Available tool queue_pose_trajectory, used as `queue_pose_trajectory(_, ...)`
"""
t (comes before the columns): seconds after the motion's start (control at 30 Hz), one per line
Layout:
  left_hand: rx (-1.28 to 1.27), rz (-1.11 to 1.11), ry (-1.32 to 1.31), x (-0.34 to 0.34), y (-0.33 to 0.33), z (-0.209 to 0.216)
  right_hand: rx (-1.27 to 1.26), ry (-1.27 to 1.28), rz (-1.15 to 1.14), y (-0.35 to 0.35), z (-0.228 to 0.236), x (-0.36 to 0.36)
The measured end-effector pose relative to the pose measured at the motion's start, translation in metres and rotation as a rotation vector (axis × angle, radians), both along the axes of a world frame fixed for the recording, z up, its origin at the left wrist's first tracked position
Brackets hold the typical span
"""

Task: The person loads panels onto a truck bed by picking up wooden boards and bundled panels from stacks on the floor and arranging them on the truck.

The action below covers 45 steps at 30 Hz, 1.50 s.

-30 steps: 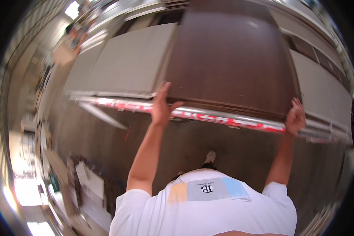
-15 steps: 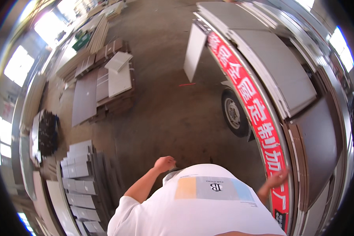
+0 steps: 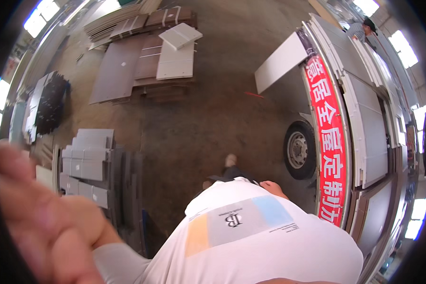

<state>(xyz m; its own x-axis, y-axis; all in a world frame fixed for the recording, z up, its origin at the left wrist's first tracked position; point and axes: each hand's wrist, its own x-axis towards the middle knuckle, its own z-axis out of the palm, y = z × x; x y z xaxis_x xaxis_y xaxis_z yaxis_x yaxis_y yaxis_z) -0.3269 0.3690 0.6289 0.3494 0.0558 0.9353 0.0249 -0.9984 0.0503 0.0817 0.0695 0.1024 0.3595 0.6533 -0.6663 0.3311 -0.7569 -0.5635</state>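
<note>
The left hand [image 3: 52, 217] is raised close and blurred, grey panels [image 3: 87, 156] stacked beyond it; I can't tell whether its fingers are spread. The right hand [image 3: 273, 188] shows past the shirt [image 3: 270, 236], grip partly hidden, near the wheel [image 3: 298, 150] of a panel-laden truck [image 3: 343, 165].

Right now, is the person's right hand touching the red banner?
Apart: the head view shows brown floor between the right hand and the red banner.

Left hand [image 3: 47, 220] blurred, right hand [image 3: 272, 188] partly hidden behind the shirt [image 3: 288, 251].
</note>
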Motion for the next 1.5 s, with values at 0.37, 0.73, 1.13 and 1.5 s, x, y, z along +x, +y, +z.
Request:
queue_pose_trajectory(0.37,-0.126,-0.328,0.216,0.159,0.258,0.008,0.244,-0.088,-0.460,0.219,-0.013,0.105)
queue_pose_trajectory(0.73,-0.233,-0.532,0.340,0.310,0.501,0.009,0.320,0.172,-0.353,0.437,0.025,0.121)
queue_pose_trajectory(1.13,-0.203,-0.168,0.319,0.289,0.716,-0.046,-0.137,0.086,-0.052,0.486,-0.058,0.177)
queue_pose_trajectory(1.5,-0.630,0.373,0.104,0.270,0.874,-0.129,0.024,0.196,0.103,0.929,-0.076,0.278)
